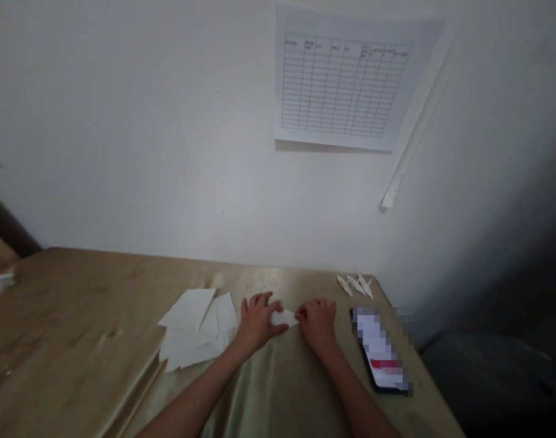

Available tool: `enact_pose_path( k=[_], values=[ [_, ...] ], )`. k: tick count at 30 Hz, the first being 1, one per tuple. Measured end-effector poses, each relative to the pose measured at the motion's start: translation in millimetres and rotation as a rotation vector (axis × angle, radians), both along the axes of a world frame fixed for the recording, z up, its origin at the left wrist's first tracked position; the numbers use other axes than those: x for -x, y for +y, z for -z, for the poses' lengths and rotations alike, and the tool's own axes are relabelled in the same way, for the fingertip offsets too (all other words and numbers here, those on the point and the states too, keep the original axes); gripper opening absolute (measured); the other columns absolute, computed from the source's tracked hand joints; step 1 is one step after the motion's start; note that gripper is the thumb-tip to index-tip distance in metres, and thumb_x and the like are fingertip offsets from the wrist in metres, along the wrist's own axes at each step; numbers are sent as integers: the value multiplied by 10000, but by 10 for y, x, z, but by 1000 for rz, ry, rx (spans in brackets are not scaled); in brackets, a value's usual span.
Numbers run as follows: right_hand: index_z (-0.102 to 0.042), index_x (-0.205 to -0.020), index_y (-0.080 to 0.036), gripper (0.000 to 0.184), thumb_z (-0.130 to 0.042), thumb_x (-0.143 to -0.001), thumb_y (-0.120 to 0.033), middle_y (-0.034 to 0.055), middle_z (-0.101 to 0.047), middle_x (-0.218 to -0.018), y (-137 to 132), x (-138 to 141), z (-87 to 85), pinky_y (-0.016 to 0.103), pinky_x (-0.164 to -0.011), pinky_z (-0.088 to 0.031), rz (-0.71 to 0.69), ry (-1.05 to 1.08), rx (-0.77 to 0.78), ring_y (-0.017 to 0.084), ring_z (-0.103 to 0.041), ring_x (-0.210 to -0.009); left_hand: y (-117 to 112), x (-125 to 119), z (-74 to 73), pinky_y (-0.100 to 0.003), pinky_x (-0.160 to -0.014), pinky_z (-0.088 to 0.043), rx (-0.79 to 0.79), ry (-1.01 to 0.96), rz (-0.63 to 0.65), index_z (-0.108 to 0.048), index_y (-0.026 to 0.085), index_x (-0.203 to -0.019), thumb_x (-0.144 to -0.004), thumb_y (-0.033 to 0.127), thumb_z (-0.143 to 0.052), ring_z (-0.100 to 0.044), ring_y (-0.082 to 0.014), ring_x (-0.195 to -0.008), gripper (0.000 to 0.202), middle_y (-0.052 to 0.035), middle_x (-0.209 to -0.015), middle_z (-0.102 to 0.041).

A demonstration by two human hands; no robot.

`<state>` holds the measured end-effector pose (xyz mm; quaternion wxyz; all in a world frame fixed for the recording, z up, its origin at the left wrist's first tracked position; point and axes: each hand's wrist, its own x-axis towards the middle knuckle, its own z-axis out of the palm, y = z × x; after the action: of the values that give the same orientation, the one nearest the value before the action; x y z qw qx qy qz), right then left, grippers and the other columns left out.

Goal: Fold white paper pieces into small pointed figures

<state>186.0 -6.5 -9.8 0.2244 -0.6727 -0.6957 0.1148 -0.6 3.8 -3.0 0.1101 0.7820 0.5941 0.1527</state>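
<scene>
A small folded piece of white paper [283, 317] lies on the table between my two hands, tapering to a point at its right end. My left hand [258, 319] holds its left part, with the thumb at the near edge and the index finger at the far edge; the other fingers are spread. At the pointed right end, my right hand [318, 321] pinches the paper between thumb and fingertips. Left of my left hand is a loose pile of white paper sheets [193, 334]. Several small folded paper shapes [354, 285] lie in a row at the far right.
A phone [381, 350] with a lit, blurred-out screen lies right of my right hand. The table [90, 322] has a shiny, creased gold-brown cover and meets a white wall [145, 152]. A printed table sheet [342, 85] hangs on that wall. The table's right edge drops off beyond the phone.
</scene>
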Motion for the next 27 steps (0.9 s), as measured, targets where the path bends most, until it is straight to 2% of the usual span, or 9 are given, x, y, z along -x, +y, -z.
enact_pose_path(
  k=[7, 11, 15, 21, 24, 27],
  values=[
    [-705, -851, -253, 100, -618, -894, -227, 72, -730, -1016, 21, 11, 22, 647, -1132, -64, 14, 1, 7, 312, -509, -1181, -19, -17, -24, -723, -1135, -180, 11, -3, 12, -674, 337, -1134, -735, 454, -785, -372, -366, -1425, 431, -82, -1502, -492],
    [-706, -872, -251, 97, -616, -897, -229, 67, -729, -1042, 4, 23, -8, 642, -1131, -87, 20, -7, 15, 309, -507, -1193, -42, -32, -62, -757, -1112, -177, 1, -11, 46, -669, 404, -1164, -742, 392, -792, -343, -366, -1439, 440, -48, -1522, -473],
    [-698, -903, -259, 74, -625, -899, -250, 53, -716, -1057, -17, 20, -4, 630, -1131, -111, 30, -8, 26, 304, -500, -1186, -40, -39, -89, -774, -1109, -143, 12, -6, 102, -715, 471, -1087, -766, 368, -782, -329, -371, -1444, 344, 5, -1543, -452],
    [-692, -955, -268, 102, -620, -913, -327, 44, -683, -1077, -39, -67, 21, 556, -1150, -132, -27, -13, 4, 283, -491, -1178, -12, -26, -44, -797, -1103, -112, 11, -28, 103, -732, 502, -1063, -758, 389, -793, -338, -388, -1434, 331, 20, -1542, -458],
    [-699, -959, -274, 161, -661, -872, -403, 51, -664, -1102, -64, -102, 2, 526, -1154, -139, -52, -8, -3, 281, -491, -1181, -10, -29, -26, -796, -1107, -103, 13, -20, 97, -728, 499, -1078, -757, 397, -791, -337, -382, -1436, 342, 22, -1545, -457],
    [-694, -968, -267, 291, -746, -764, -468, 62, -649, -1120, -102, -88, -15, 517, -1159, -133, -53, 0, -41, 297, -483, -1191, -13, -37, -32, -791, -1113, -92, 15, -15, 95, -728, 491, -1077, -759, 438, -785, -334, -373, -1439, 327, 25, -1549, -454]
  ],
)
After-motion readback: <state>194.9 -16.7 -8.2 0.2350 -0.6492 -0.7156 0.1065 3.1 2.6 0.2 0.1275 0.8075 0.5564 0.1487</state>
